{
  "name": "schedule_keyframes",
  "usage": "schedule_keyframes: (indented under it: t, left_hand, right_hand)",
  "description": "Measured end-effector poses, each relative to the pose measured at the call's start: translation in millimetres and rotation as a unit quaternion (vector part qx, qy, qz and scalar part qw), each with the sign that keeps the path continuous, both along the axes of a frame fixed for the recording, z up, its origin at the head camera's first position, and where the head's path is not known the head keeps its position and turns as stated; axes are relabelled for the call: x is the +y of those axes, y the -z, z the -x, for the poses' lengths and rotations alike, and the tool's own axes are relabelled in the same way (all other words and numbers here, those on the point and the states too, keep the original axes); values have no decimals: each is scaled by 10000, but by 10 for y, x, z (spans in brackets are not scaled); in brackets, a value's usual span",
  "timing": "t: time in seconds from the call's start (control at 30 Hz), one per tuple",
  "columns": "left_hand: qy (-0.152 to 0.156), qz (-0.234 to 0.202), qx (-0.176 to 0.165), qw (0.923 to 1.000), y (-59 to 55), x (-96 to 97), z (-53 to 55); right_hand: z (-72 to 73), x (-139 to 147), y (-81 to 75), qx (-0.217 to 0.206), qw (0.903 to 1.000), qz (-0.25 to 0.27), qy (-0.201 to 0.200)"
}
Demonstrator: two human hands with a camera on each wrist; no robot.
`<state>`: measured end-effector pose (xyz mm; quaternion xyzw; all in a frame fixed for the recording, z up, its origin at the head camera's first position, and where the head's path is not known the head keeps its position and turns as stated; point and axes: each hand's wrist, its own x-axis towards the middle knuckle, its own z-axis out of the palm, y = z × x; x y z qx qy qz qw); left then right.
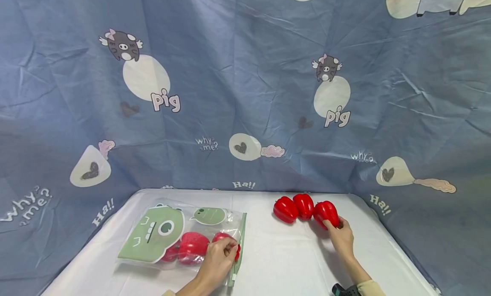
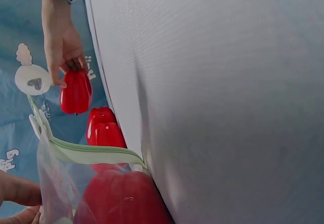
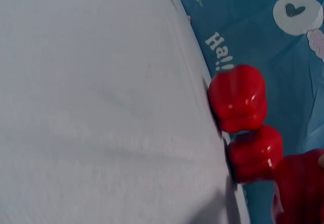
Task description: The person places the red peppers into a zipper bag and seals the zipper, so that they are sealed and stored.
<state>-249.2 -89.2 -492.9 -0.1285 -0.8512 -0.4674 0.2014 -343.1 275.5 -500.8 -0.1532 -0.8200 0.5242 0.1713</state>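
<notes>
My right hand (image 1: 341, 236) grips a red bell pepper (image 1: 326, 213) by one end; in the left wrist view that bell pepper (image 2: 76, 92) appears raised off the table. Just left of it, two more red bell peppers (image 1: 285, 210) lie side by side on the white table. On the left lies a clear zip bag (image 1: 153, 234) printed with a green monster, with several red bell peppers (image 1: 193, 247) inside. My left hand (image 1: 218, 261) pinches the bag's plastic near its green zip edge (image 2: 101, 154). The left wrist view shows the bag's mouth parted.
The table (image 1: 276, 262) has a white cover. Behind it hangs a blue cloth (image 1: 245, 74) with pig prints, which also falls along the table's sides. A dark wrist device (image 1: 345, 290) sits on the right forearm.
</notes>
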Motion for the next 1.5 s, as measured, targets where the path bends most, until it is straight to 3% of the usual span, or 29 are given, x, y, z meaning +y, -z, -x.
schedule_keyframes:
  t: [0.27,0.6,1.1,1.5]
  left_hand:
    - [-19,-34,11,10000,-21,-7,3]
    - [0,-96,11,10000,-4,-21,8]
    - [31,-88,-57,9999,-26,-16,-4]
    - [-14,-128,-255,9996,-55,-7,-18]
  right_hand:
    - [-34,-110,-87,9,9995,-149,-271]
    - [-103,-280,-152,-57,9955,-210,-919]
    - [-124,-592,-66,-1,9876,-260,-1551]
    - [-102,-839,-11,159,9742,-294,-2230]
